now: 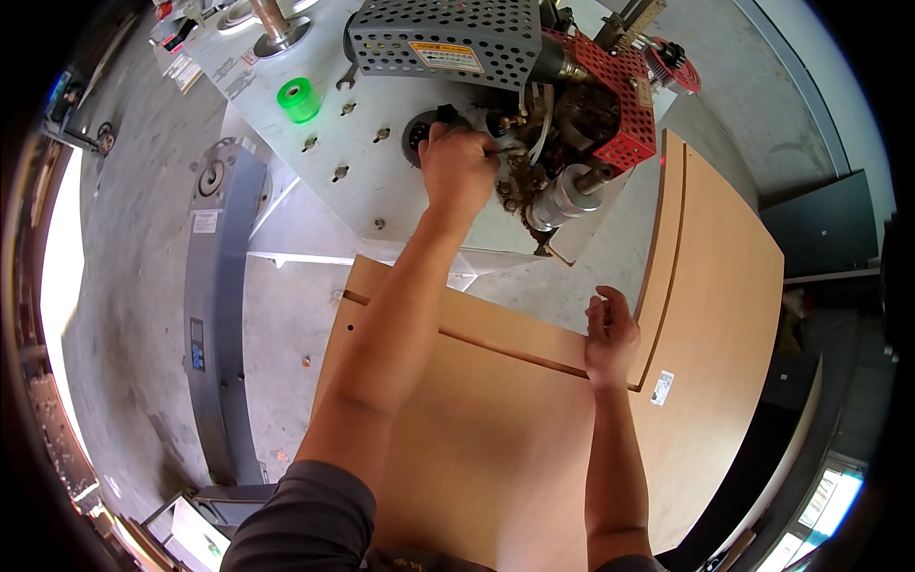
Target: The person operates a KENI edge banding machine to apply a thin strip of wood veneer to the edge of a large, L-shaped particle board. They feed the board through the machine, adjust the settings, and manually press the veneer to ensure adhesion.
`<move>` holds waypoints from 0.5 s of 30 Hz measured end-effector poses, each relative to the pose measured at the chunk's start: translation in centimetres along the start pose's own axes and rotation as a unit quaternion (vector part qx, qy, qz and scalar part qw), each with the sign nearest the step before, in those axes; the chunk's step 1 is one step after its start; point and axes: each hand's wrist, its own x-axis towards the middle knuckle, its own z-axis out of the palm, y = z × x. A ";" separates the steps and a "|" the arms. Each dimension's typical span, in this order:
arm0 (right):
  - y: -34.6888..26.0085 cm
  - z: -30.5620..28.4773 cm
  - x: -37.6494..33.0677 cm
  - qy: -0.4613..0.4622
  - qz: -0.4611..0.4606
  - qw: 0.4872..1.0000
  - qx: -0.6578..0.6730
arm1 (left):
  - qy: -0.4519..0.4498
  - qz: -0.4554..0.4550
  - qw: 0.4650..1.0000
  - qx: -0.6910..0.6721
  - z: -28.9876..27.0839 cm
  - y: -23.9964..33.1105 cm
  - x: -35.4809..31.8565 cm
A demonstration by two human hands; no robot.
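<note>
1. So, the left hand (459, 172) is stretched out over the machine's pale metal top (400, 198), with its fingers curled down. Its fingertips are hidden, so whether anything is gripped can't be told.
2. The round black fitting (416, 138) is seated on that metal top, just beside the left hand and partly covered by it.
3. The right hand (610, 338) is held half-open, fingers loosely bent, where the near wooden panel (486, 439) is met by the right wooden panel (720, 276). Can't tell if the wood is touched.
4. Behind the left hand, a grey perforated guard (448, 33) is mounted; off to its right, a red one (624, 138).
5. A green roll (298, 103) is parked at the left.
</note>
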 end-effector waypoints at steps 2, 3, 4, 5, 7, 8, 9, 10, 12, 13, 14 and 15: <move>-0.1 0.0 0.0 -0.003 0.006 1.000 -0.002 | -0.003 0.004 1.000 -0.005 0.0 0.1 0.0; -0.1 0.0 0.0 -0.004 0.010 1.000 0.000 | -0.006 0.006 1.000 -0.007 0.0 0.2 -0.1; 0.0 0.0 0.0 -0.004 0.013 1.000 0.002 | -0.009 0.009 1.000 -0.008 0.0 0.4 -0.1; 0.1 0.1 0.0 -0.005 0.015 1.000 0.003 | -0.015 0.006 1.000 -0.002 -0.1 0.6 -0.1; 0.3 0.1 0.0 -0.005 0.019 1.000 0.004 | -0.026 0.000 1.000 0.009 -0.2 1.1 -0.2; 0.2 0.0 0.0 -0.011 0.023 1.000 0.004 | -0.020 0.008 1.000 0.001 -0.1 1.0 -0.2; -0.1 -0.1 0.0 -0.018 0.028 0.999 0.004 | -0.014 0.015 1.000 -0.007 0.0 1.0 -0.3; -0.2 -0.2 0.0 -0.023 0.032 0.999 0.003 | -0.009 0.023 1.000 -0.015 0.1 1.0 -0.3; -0.2 0.0 0.0 -0.021 0.031 0.999 0.004 | -0.012 0.021 1.000 -0.018 0.3 1.1 -0.3; -0.1 0.0 0.0 -0.020 0.031 0.999 0.004 | -0.015 0.020 0.999 -0.020 0.3 1.2 -0.3; 0.0 0.0 0.0 -0.014 0.023 1.000 0.005 | -0.015 0.021 1.000 -0.018 0.4 1.3 -0.3; 0.2 0.1 0.0 -0.008 0.015 1.000 0.007 | -0.015 0.021 1.000 -0.016 0.4 1.3 -0.3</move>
